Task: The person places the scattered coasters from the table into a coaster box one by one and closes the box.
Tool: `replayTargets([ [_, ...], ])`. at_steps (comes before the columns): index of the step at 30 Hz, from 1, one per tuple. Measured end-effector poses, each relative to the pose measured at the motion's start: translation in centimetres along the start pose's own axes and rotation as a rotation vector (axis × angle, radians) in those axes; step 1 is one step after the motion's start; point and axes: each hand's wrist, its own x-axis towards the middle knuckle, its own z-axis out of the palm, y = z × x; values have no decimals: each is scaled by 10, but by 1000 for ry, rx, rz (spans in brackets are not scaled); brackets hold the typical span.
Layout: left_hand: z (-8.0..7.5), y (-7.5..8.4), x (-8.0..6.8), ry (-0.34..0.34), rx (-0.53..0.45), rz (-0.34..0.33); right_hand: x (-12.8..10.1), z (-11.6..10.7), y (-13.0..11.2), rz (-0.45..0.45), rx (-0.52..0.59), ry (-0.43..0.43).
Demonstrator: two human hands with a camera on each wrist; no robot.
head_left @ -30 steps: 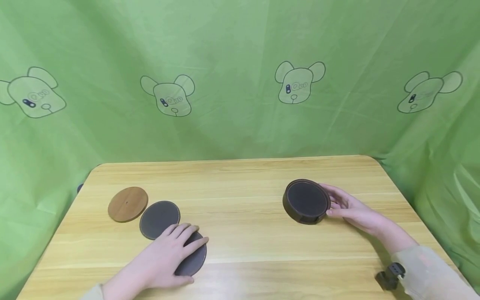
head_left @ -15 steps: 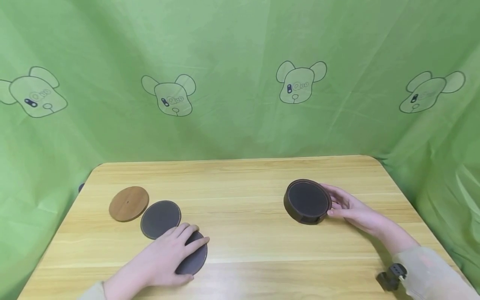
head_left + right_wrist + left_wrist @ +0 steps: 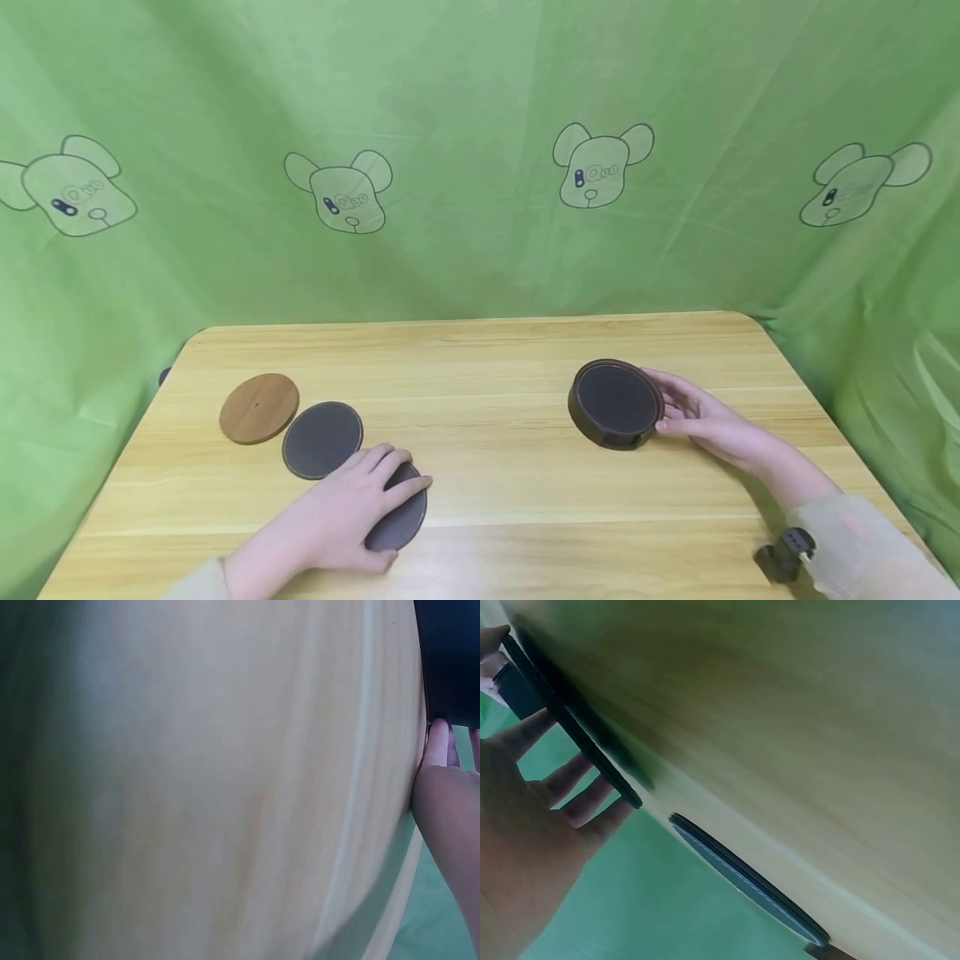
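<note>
My left hand (image 3: 341, 512) grips a round black coaster (image 3: 403, 518) by its edge, thumb on the near side and fingers across the far rim. The left wrist view shows this coaster (image 3: 574, 727) tilted just above the table, with its dark shadow beside it. A second black coaster (image 3: 321, 440) lies flat behind that hand. Over on the right, my right hand (image 3: 705, 425) holds the side of a round dark coaster holder (image 3: 592, 427), thumb at the front and fingers behind. A black disc (image 3: 617, 398) fills the holder's top.
A round brown wooden disc (image 3: 258, 408) lies at the left, close to the flat black coaster. The light wood table (image 3: 480, 367) ends at a green curtain (image 3: 465, 250) with printed bear heads. A small black device (image 3: 783, 554) sits at the right wrist.
My left hand has shifted slightly to the right together with the black coaster, which now tilts more. My right hand and the holder stay where they were.
</note>
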Motion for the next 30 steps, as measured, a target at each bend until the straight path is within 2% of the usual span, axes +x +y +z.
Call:
replayTargets([
  [6,-3,5,14,-18,-27,3,1,1,-1,7,-10,5],
  [17,-3,9,46,-90,-56,34,1,0,0,14,-20,10],
  [30,-2,10,81,-104,-83,75,0,-3,1,34,-35,16],
])
